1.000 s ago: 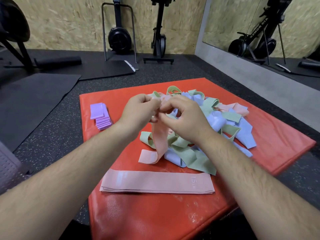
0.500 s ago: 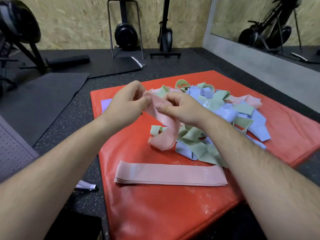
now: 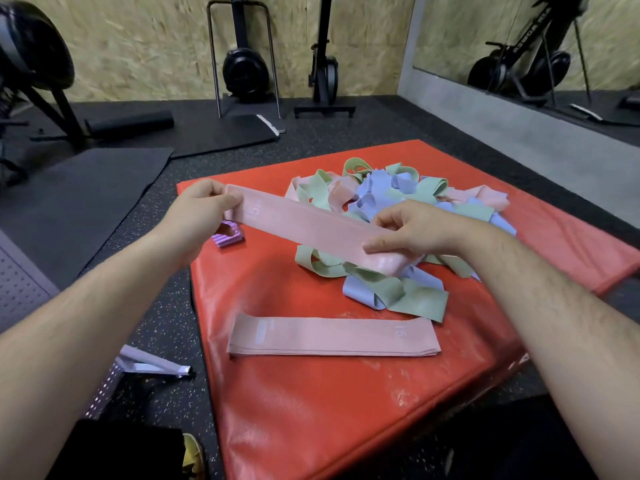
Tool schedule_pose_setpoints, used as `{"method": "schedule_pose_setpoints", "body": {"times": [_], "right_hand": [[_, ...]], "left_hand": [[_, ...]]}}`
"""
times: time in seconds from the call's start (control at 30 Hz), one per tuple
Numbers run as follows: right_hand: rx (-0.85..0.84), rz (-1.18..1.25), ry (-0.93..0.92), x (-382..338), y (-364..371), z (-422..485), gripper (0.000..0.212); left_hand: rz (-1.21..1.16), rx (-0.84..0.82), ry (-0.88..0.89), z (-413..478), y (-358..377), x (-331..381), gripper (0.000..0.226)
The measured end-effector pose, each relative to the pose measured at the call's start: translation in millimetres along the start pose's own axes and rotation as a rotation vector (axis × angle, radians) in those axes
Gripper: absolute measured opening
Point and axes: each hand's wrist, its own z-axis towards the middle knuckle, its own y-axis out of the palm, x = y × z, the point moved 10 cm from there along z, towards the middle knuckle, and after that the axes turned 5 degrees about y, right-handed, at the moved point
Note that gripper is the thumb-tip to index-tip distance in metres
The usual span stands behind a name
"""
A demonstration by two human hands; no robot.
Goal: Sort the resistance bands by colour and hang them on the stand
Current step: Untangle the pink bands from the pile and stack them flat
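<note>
The left hand (image 3: 202,211) pinches the left end of a pink resistance band (image 3: 308,226), fingers curled over it. A folded purple stack (image 3: 229,238) is half hidden behind that hand and the band. The band is stretched flat above the red mat (image 3: 311,410), long axis running far left to nearer right, its printed number blurred. A flat pink stack (image 3: 332,336) lies nearer. The right hand (image 3: 415,230) pinches the right end, covering part of the tangled pile (image 3: 391,292).

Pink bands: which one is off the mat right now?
The pink band held stretched between left hand and right hand; the flat pink stack and those in the pile lie on the red mat.
</note>
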Motion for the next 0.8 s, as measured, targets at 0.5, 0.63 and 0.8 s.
{"method": "schedule_pose_setpoints", "body": {"times": [0.5, 0.63, 0.8], "right_hand": [[-0.216, 0.372, 0.077, 31.2, 22.1, -72.2, 0.014], [-0.148, 0.360, 0.135, 48.8, 26.7, -83.4, 0.003], [-0.059, 0.320, 0.282, 77.2, 27.2, -90.0, 0.016]], "left_hand": [[0.030, -0.128, -0.119, -47.4, 8.4, -29.1, 0.020], [0.095, -0.192, -0.148, -61.1, 9.5, -39.2, 0.016], [0.180, -0.219, -0.170, -76.5, 5.9, -44.9, 0.008]]}}
